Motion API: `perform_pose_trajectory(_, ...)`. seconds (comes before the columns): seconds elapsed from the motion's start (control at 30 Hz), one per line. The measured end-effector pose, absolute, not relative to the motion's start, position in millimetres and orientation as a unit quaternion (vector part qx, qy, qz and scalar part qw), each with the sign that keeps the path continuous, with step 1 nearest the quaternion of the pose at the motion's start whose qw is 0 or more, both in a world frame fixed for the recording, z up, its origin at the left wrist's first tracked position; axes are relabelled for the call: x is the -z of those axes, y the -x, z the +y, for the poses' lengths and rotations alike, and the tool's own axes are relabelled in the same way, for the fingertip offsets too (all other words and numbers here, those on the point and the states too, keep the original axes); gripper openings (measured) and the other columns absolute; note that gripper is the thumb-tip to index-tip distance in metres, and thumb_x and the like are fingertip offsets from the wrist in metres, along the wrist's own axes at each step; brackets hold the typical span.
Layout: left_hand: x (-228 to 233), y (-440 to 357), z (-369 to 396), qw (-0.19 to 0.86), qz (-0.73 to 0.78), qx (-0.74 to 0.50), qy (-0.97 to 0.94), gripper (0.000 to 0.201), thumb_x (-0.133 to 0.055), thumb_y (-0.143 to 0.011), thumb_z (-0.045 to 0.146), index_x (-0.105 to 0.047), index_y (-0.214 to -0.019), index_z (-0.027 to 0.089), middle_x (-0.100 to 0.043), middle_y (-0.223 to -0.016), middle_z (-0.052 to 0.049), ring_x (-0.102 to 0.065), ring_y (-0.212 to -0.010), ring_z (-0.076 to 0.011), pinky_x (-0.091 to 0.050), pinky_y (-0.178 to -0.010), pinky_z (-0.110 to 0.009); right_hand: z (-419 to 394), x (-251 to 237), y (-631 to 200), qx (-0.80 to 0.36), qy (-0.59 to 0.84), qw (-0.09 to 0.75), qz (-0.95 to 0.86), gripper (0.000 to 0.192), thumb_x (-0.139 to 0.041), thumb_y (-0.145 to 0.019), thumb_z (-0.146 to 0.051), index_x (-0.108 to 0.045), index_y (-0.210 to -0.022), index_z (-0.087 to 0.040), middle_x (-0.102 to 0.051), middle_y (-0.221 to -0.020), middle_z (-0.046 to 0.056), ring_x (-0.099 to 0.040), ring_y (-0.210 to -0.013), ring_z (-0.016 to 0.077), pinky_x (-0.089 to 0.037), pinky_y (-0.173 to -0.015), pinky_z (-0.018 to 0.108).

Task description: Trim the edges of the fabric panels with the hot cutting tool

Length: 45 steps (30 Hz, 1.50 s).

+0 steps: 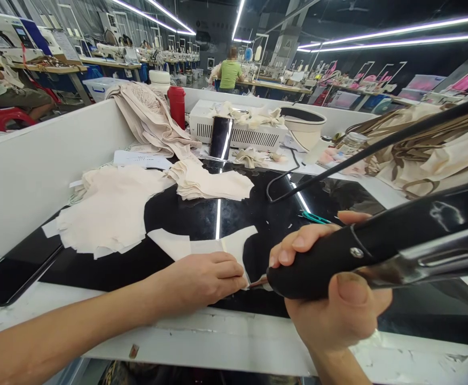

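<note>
Fabric hides much of the black worktop (202,219): a loose heap of cream cut pieces (109,208) lies at the left and a neater stack (210,182) sits behind it. The right hand (330,299) is closed around the black handle of a corded tool (378,251), thumb on the near side, fingers wrapped over the top. The tool's body runs off the right edge, and its tip is mostly hidden behind the left hand. The left hand (205,278) lies flat, fingers together, pressing down a cream fabric piece (218,248) on the worktop just beside the tool's tip. Small teal snips (314,217) lie beyond the right hand, partly covered by its fingers. A red bottle (177,106) stands at the back near a white machine (238,131).
</note>
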<state>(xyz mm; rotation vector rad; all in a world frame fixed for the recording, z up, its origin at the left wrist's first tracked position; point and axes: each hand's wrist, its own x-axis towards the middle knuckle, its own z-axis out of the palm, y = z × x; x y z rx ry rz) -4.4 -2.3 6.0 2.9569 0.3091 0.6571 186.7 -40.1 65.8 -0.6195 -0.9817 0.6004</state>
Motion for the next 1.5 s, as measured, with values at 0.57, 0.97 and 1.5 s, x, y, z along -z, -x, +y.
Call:
perform_pose_trajectory(0.57,-8.0,1.9,-8.7,-0.033,0.123,-0.21,-0.969,0.019,-0.057,-0.114,0.004,-0.073,-0.124,0.009,-0.076,-0.107,-0.01,-0.076,-0.109,-0.022,-0.066,-0.102,-0.031,-40.6,-64.5,-186.4,-0.259,0.299,0.792,-0.464,0.051,-0.091,-0.086,-0.05,-0.064,-0.123,-0.027,-0.067,-0.078,-0.007,-0.063,-0.053,0.0163,-0.053,-0.045,0.03)
perform_pose_trajectory(0.97,-8.6,0.3,-8.9,-0.079,0.109,-0.208,-0.969,0.027,-0.05,-0.115,0.001,-0.076,-0.119,0.004,-0.074,-0.103,-0.01,-0.075,-0.105,-0.0212,-0.063,-0.108,-0.03,-40.7,-69.7,-182.4,-0.281,0.27,0.814,-0.431,0.045,-0.092,-0.081,-0.039,-0.07,-0.117,-0.024,-0.073,-0.075,-0.006,-0.064,-0.052,0.0155,-0.055,-0.044,0.027)
perform_pose_trajectory(1.5,-7.4,-1.9,-9.8,-0.125,0.097,-0.199,-0.967,0.02,-0.06,-0.11,0.0,-0.078,-0.107,0.008,-0.074,-0.106,-0.011,-0.073,-0.1,-0.0192,-0.064,-0.105,-0.029,-41.1,-65.2,-189.2,-0.289,0.281,0.811,-0.425,0.051,-0.097,-0.076,-0.041,-0.072,-0.118,-0.026,-0.075,-0.076,-0.006,-0.064,-0.052,0.0171,-0.056,-0.044,0.03)
